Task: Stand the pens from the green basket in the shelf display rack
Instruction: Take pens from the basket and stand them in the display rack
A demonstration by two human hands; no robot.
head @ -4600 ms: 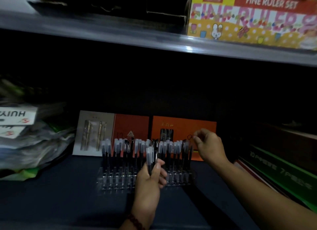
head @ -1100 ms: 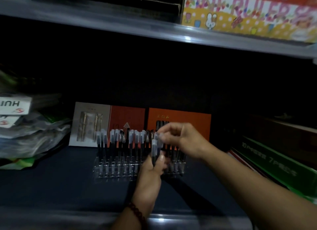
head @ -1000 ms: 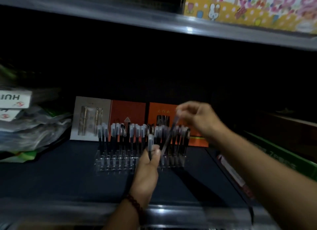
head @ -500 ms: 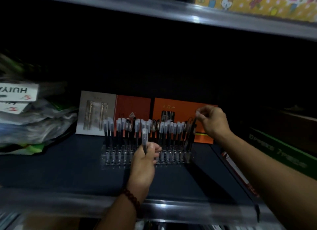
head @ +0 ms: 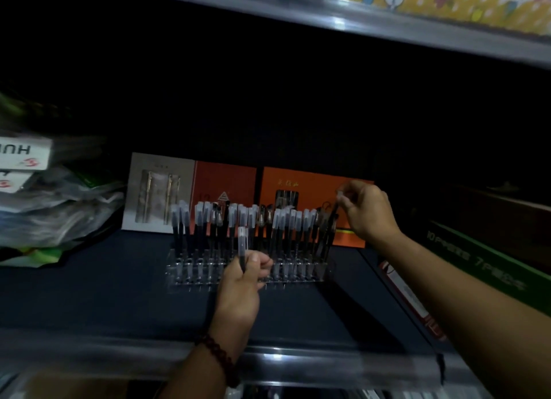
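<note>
Head view: the right hand [head: 368, 211], which half a second ago reached the right end of the display rack [head: 249, 272], now pinches a pen [head: 330, 231] and lowers it there. The left hand [head: 243, 282] is closed on a spare pen [head: 242, 251]. The green basket is not visible. One more pen is nearly placed.

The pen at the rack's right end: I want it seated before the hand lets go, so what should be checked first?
1. Right hand pinches the pen by its top: ok.
2. Pen upright: not ok, it leans.
3. Tip in a slot of the clear rack: cannot tell, too dark.
4. Neighbouring pens undisturbed: cannot tell.
5. Left hand holds the next pen ready: ok.
</note>
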